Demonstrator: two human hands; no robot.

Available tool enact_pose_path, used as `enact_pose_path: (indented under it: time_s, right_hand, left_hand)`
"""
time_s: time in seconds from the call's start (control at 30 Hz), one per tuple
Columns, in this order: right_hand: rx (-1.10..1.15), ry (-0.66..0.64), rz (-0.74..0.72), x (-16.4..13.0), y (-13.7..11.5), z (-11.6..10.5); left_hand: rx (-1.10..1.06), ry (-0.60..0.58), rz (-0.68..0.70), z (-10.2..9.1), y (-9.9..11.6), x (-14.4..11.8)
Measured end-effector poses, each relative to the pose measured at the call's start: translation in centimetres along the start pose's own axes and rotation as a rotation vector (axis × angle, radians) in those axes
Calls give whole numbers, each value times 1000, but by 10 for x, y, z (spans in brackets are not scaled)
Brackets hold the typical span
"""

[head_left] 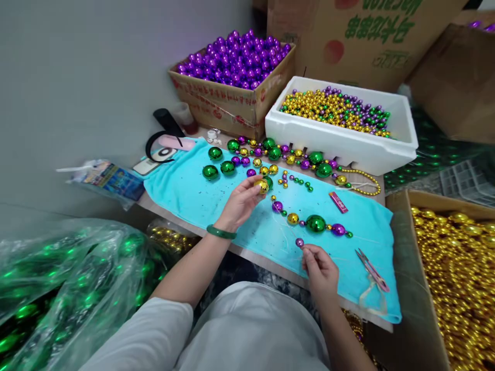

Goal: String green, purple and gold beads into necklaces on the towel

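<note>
Hands point(240, 201) point(319, 270) we saw both pinched shut, our left on a gold ball point(262, 186) over the blue towel point(193, 196), our right on thread beside a small purple bead point(299, 242), the half-strung strand point(313, 222) running up-left to down-right between them.

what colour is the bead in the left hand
Gold: the left hand pinches a shiny gold bead, seen in the head view.

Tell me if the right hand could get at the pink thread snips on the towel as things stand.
Probably yes. The thread snips lie in the open on the blue towel, just right of the right hand, with nothing between them. But its fingers pinch a thread by a small purple bead, so it isn't free.
</note>
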State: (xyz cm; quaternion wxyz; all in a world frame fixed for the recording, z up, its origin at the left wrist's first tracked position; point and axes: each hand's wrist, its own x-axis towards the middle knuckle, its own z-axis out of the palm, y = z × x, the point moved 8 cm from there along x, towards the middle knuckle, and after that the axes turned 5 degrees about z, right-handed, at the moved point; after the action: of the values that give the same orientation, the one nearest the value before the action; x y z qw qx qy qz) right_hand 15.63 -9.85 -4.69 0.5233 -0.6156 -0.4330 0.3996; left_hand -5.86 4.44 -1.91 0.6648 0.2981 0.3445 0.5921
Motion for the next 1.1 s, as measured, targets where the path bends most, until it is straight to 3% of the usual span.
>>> enact_pose_path:
  time_s: [0.33, 0.5, 0.63, 0.93, 1.1]
  right_hand:
    - [-105, 18, 0, 0, -10, 1]
    - [-161, 27, -6, 2, -13, -1]
    - [-185, 25, -4, 6, -11, -1]
    - [-128, 21, 43, 11, 3, 6]
    - [-122, 0, 60, 14, 3, 8]
  left_hand:
    - [33, -50, 70, -3, 6, -5]
    - [335, -86, 295, -4, 20, -8]
    - [514, -148, 441, 7, 23, -16]
    - [310, -30, 283, 7, -6, -22]
    - [210, -55, 169, 7, -14, -15]
